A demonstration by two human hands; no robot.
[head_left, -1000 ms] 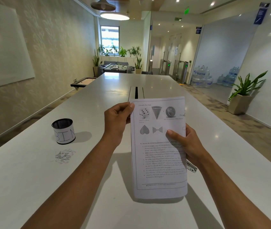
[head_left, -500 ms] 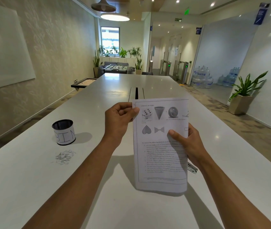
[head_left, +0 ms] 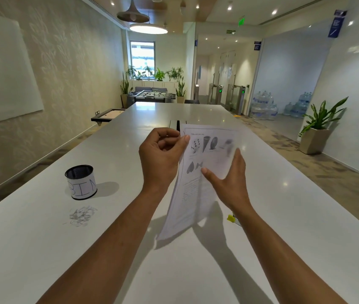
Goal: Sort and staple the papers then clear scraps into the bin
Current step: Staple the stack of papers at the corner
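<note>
I hold a printed stack of papers (head_left: 192,198) upright above the white table (head_left: 196,270), tilted with its lower edge swung to the left and blurred. My left hand (head_left: 161,159) pinches its top left corner. My right hand (head_left: 232,185) holds its right side, thumb on the front and fingers behind. A black cup labelled BIN (head_left: 82,183) stands to the left on the table, with a small pile of paper scraps (head_left: 82,215) just in front of it. Part of a stapler (head_left: 232,218), with a yellow piece showing, peeks out beside my right wrist.
The long table runs far ahead, with a dark slot (head_left: 177,123) in its middle. A potted plant (head_left: 318,128) and water bottles (head_left: 264,108) stand on the floor at the right. A whiteboard (head_left: 5,69) hangs on the left wall.
The papers have tilted, their lower edge swinging left and lifting. My right hand has shifted up along the right side, uncovering the yellow part of the stapler. The left hand keeps its pinch.
</note>
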